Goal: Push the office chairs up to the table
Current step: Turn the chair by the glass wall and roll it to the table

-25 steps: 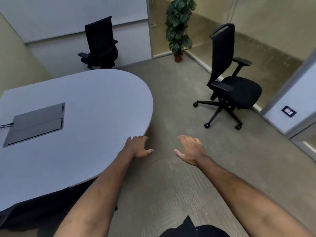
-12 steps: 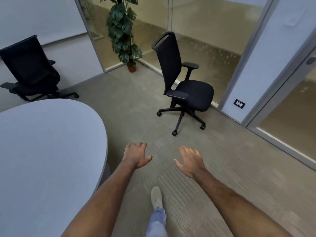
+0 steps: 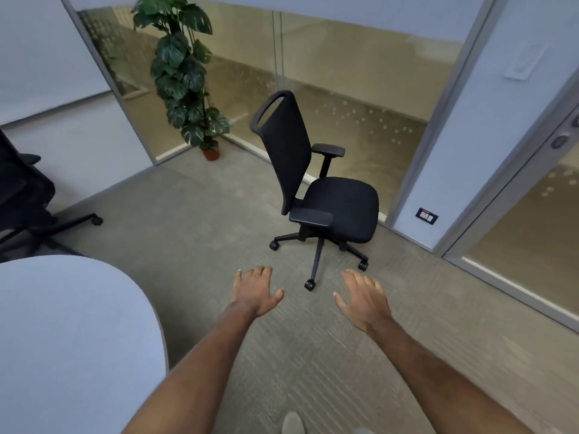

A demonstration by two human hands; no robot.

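A black office chair (image 3: 326, 195) on castors stands on the carpet near the glass wall, its seat turned to the right, away from the table. A second black chair (image 3: 22, 195) is cut off at the left edge, beyond the table. The rounded end of the pale grey table (image 3: 72, 339) fills the lower left. My left hand (image 3: 255, 291) and my right hand (image 3: 365, 300) reach forward over the floor, palms down, fingers spread, holding nothing. Both hands are short of the near chair and apart from it.
A tall potted plant (image 3: 185, 86) stands in the corner by the glass partition (image 3: 360, 89). A glass door (image 3: 532, 230) and a wall socket (image 3: 426, 216) are at the right. Open carpet lies between table and chair. My shoe tip (image 3: 292, 423) shows at the bottom.
The view has swung right and moved toward the near chair, which now looks larger and more central. The table has slid to the lower left. Both hands stay open and outstretched.
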